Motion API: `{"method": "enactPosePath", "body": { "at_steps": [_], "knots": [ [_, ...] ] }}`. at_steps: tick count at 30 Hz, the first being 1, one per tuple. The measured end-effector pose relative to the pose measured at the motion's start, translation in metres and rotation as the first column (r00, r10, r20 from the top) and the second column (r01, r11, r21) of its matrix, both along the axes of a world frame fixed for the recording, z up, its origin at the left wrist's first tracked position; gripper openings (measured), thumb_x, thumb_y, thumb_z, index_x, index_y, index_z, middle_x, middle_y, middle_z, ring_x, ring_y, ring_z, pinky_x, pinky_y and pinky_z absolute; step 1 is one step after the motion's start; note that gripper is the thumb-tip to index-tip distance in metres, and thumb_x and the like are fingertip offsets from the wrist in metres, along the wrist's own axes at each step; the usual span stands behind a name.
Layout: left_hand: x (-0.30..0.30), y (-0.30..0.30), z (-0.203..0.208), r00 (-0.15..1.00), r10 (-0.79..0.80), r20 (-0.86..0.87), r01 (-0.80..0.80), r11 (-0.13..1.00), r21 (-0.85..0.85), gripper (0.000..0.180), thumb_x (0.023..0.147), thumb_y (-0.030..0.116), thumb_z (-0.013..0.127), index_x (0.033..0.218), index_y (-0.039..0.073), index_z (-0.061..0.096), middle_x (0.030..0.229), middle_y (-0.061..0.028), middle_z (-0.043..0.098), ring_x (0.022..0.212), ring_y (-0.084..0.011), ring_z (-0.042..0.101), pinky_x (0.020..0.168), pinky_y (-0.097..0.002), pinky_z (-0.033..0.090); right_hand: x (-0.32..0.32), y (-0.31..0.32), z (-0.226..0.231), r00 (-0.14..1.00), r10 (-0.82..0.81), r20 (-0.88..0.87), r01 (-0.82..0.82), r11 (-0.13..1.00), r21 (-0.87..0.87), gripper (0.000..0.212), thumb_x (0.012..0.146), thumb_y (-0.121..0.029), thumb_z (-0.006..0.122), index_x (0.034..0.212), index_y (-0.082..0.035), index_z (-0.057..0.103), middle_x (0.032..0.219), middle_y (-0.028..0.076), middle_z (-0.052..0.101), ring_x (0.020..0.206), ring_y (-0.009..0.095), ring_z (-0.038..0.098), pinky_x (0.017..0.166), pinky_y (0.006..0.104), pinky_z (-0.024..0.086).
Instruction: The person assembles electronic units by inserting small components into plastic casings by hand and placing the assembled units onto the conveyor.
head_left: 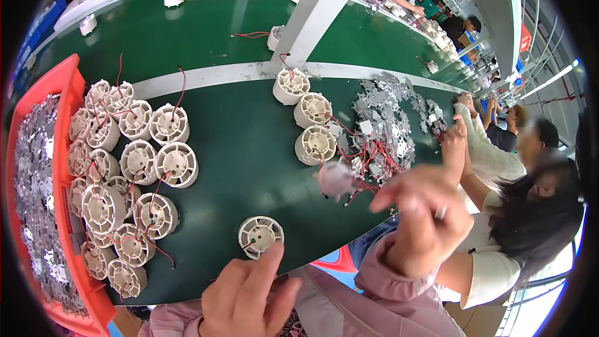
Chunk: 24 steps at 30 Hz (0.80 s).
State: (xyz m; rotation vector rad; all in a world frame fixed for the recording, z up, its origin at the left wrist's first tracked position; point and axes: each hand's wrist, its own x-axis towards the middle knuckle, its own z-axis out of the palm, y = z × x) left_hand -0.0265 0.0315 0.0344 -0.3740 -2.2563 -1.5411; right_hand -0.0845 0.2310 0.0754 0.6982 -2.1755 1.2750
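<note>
A round cream plastic housing (261,236) with spoke-like ribs and a small red wire sits near the table's front edge. The index fingertip of my left hand (249,293) is at its near rim; whether they touch I cannot tell. The fingers are stretched and the thumb stands apart. My right hand (427,215), a ring on one finger, is raised to the right, slightly blurred, index finger stretched leftward and nothing visible in it. Left of its fingertips is a motion-smeared whitish round piece (336,180), apart from the hand. Past it stand several more housings (314,110).
A heap of grey metal pieces and red wires (380,134) lies at the right. Several ribbed housings (138,162) crowd the left, beside a red bin (72,212) of silvery pieces. A white post (324,9) rises at the back. A co-worker's arm (458,150) reaches in from the right.
</note>
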Motion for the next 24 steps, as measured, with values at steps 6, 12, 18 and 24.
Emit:
{"method": "enactPosePath", "body": {
  "at_steps": [6,12,18,24],
  "knots": [
    [0.001,0.0,-0.011,1.0,0.023,-0.014,-0.024,0.994,-0.106,0.035,0.08,0.011,0.067,0.11,-0.005,0.06,0.085,-0.0137,0.06,0.064,-0.0225,0.057,0.055,-0.0289,0.045,0.009,-0.047,-0.01,0.724,0.69,-0.017,-0.683,0.72,0.126,0.035,0.094,-0.008,0.035,0.1,0.007,0.066,0.096,0.023,0.061,0.081,0.033,0.061,0.066,0.0379,0.052],
    [0.02,-0.027,-0.001,0.873,-0.026,0.487,-0.163,0.926,0.341,0.026,0.093,0.016,0.059,0.102,-0.008,0.066,0.084,-0.0122,0.069,0.076,-0.0143,0.064,0.063,-0.0258,0.051,0.014,-0.071,-0.015,0.915,0.401,-0.036,-0.38,0.889,0.254,0.049,0.056,-0.014,0.069,0.101,0.004,0.065,0.093,0.014,0.062,0.074,0.028,0.06,0.063,0.0341,0.051],
    [0.023,-0.022,-0.012,0.897,0.035,0.442,-0.256,0.855,0.451,0.029,0.096,0.019,0.056,0.105,-0.007,0.066,0.09,-0.0126,0.07,0.081,-0.0128,0.064,0.068,-0.0234,0.051,0.03,-0.07,-0.035,0.971,0.238,0.016,-0.225,0.889,0.398,0.057,0.054,-0.021,0.088,0.101,0.002,0.065,0.099,0.013,0.061,0.073,0.026,0.06,0.058,0.0323,0.05],
    [0.034,-0.024,-0.011,0.896,-0.041,0.443,-0.171,0.888,0.427,0.029,0.095,0.017,0.056,0.11,-0.006,0.065,0.094,-0.015,0.07,0.082,-0.0129,0.065,0.07,-0.0223,0.051,0.043,-0.073,-0.032,0.984,0.172,0.051,-0.177,0.875,0.451,0.051,0.055,-0.014,0.086,0.1,0.001,0.066,0.095,0.013,0.061,0.073,0.025,0.06,0.057,0.0315,0.049]
  ]
}}
